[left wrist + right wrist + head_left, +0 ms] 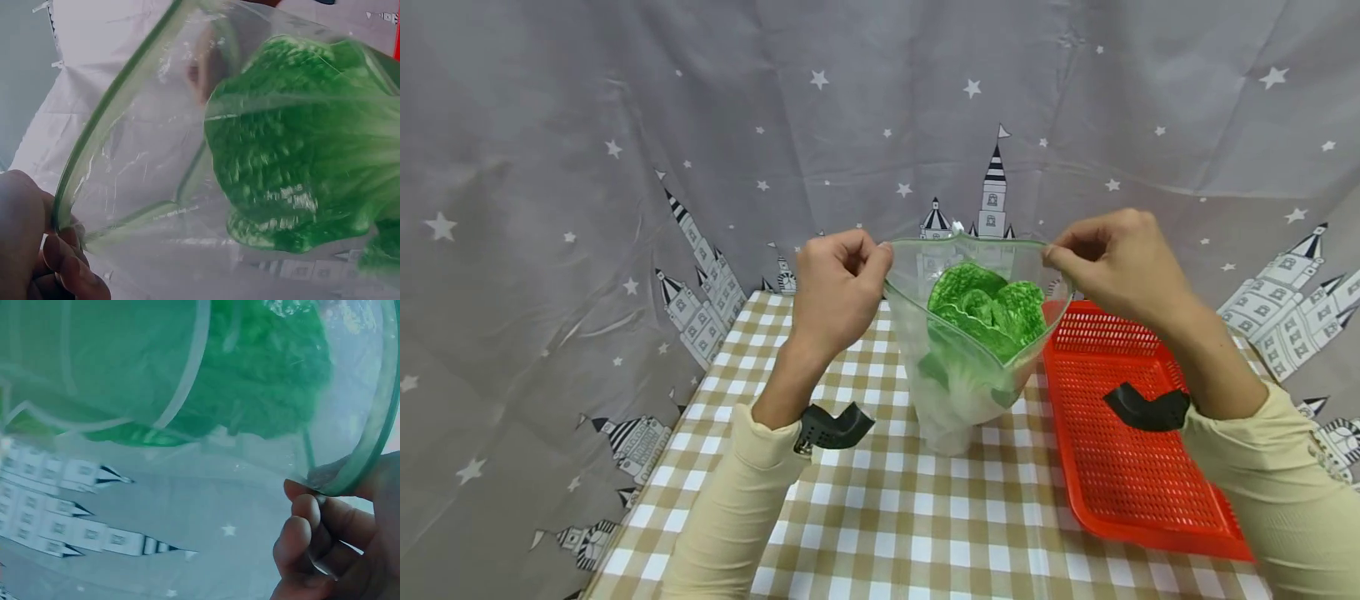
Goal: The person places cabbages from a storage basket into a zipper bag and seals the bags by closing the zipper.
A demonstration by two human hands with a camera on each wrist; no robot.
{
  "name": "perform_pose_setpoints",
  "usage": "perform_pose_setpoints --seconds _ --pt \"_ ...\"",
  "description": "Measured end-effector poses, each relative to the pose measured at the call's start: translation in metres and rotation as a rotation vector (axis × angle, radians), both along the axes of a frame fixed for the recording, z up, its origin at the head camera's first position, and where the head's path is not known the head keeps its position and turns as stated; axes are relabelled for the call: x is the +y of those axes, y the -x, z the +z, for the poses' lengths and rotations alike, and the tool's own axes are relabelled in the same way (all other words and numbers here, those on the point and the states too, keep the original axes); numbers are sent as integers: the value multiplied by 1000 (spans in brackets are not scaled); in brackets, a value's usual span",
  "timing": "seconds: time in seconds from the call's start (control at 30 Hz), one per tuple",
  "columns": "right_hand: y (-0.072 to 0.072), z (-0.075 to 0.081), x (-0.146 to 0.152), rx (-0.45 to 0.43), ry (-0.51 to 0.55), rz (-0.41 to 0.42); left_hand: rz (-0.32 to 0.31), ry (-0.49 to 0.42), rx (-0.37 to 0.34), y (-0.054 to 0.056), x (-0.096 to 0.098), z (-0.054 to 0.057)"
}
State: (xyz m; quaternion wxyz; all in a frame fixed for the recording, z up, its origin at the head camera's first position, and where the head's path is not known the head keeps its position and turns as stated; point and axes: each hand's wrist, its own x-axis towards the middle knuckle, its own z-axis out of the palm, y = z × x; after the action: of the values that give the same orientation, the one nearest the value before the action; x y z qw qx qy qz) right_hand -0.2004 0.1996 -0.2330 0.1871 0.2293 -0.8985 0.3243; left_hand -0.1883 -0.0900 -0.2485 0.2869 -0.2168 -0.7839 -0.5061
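A clear zip bag [951,417] hangs above the table with its green-edged mouth spread wide. Inside it sits a head of lettuce [988,312], leafy and bright green, its pale base lower in the bag. My left hand [838,287] pinches the left corner of the rim between thumb and fingers. At the opposite corner, my right hand [1123,262] pinches the rim in the same way. The left wrist view shows the lettuce [294,150] through the plastic. In the right wrist view, thumb and fingertips of the right hand [337,537] meet on the rim.
A red perforated plastic basket [1063,450] stands on the right of the table, partly behind the right forearm. Brown-and-white checked cloth [865,508] covers the table. Behind hangs a grey curtain [865,108] printed with castles and stars.
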Motion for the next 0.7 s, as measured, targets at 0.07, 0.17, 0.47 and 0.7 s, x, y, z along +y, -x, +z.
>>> perform_pose_setpoints --seconds 0.07,0.17,0.47,0.7 --pt "3 7 -3 -11 -57 28 14 35 23 -2 -2 -1" --pt "7 10 -5 -65 -159 66 16 89 27 -3 -2 -7" --pt "6 3 -14 0 -210 64 9 86 -38 -6 3 -16" --pt "-51 -20 -37 419 -36 -69 -1 24 -84 -10 7 -21"
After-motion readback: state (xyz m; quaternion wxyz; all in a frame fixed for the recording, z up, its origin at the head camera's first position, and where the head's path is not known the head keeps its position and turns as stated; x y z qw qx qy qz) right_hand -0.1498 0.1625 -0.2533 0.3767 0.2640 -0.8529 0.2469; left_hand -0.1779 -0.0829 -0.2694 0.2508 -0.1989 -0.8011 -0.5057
